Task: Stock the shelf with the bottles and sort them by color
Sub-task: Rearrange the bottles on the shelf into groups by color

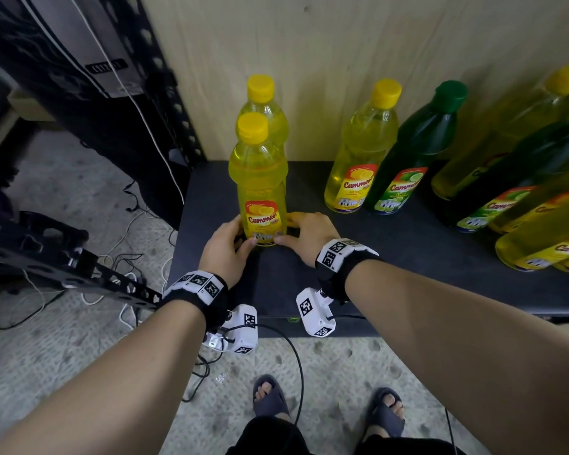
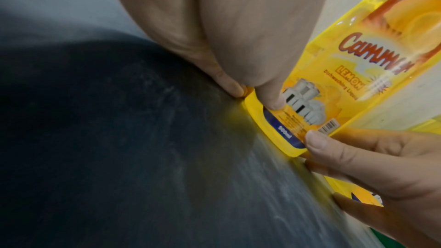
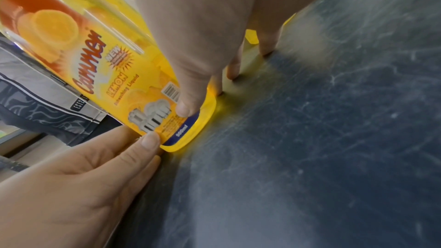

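Both hands grasp the base of one yellow lemon dishwashing-liquid bottle [image 1: 260,192]. Left hand [image 1: 225,249] curls around the lower left side, thumb on the label; right hand [image 1: 309,236] mirrors it on the lower right, thumb beside the barcode. The bottle stands upright on the dark shelf board [image 1: 358,257], near its front left corner, directly in front of a second yellow bottle [image 1: 264,106] at the wooden back panel [image 1: 309,44].

To the right, well apart, stand a third yellow bottle [image 1: 362,149] and a green lime bottle [image 1: 414,152], side by side. Further right, yellow and green bottles are mixed in an unsorted cluster [image 1: 523,178].

Risk assessment:
- Grip is low on a tall bottle. A quick push or an uneven release would probably tip it backward into the bottle behind.
- Sliding the base across the scuffed board could make it catch and rock.
- Reaching rightward afterwards may knock the closely packed cluster.
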Tool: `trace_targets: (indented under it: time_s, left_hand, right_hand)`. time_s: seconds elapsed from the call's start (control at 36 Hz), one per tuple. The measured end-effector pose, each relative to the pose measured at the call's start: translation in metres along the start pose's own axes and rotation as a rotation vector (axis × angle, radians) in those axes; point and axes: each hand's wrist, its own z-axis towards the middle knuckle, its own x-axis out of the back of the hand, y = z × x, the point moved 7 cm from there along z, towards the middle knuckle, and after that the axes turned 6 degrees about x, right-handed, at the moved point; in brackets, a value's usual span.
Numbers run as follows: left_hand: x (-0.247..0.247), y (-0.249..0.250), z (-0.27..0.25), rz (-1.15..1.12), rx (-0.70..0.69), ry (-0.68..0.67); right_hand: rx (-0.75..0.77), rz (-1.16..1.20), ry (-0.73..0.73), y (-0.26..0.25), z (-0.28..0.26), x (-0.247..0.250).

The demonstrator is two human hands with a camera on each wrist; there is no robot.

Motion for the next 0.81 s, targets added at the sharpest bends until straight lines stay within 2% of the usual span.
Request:
trace_targets:
  time_s: [0.14,0.19,0.25,0.33,0.39,0.47,0.67,0.81]
  left_hand:
    - [-0.002,-0.002,0.001,-0.068,0.03,-0.033]
    - [-0.002,0.0,0.003,-0.06,0.05,-0.034]
    - [-0.001,0.002,0.004,-0.047,0.07,-0.018]
    - [0.0,0.005,0.008,-0.059,0.099,0.002]
    - [0.0,0.004,0.009,-0.083,0.126,0.001]
    - [0.001,0.006,0.009,-0.091,0.14,-0.014]
    - [0.002,0.012,0.005,-0.095,0.132,-0.01]
    - [0.002,0.007,0.003,-0.098,0.157,-0.005]
  right_hand:
    - [0.006,0.035,-0.039,-0.007,-0.009,0.015]
    - [-0.003,0.1,0.003,-0.008,-0.02,0.029]
    - [-0.034,0.176,0.163,-0.003,-0.032,0.048]
    - [-0.073,0.255,0.525,0.006,-0.056,0.085]
    - [-0.045,0.278,0.764,0.008,-0.073,0.111]
    - [-0.039,0.279,0.965,0.008,-0.082,0.138]
    - [-0.044,0.25,1.047,-0.004,-0.076,0.175]
    - [-0.056,0.168,0.947,-0.002,-0.078,0.177]
